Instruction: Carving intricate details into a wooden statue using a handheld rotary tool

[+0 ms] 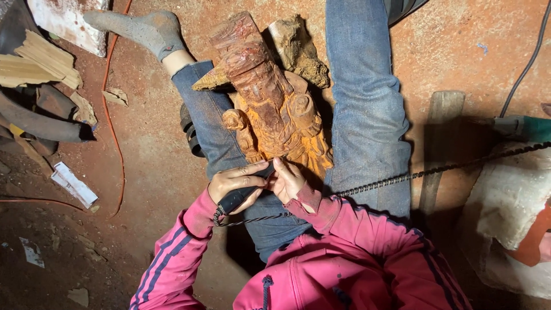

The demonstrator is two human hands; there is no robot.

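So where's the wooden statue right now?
In the head view, the wooden carving lies mid-frame between the person's jeans-clad legs, its lower end just above the two hands gripping a black handpiece.

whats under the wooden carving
The wooden carving lies on the person's jeans-clad legs, between the knees. A rough wood chunk shows behind its top. Both hands cover its lower edge, so what supports it there is hidden.
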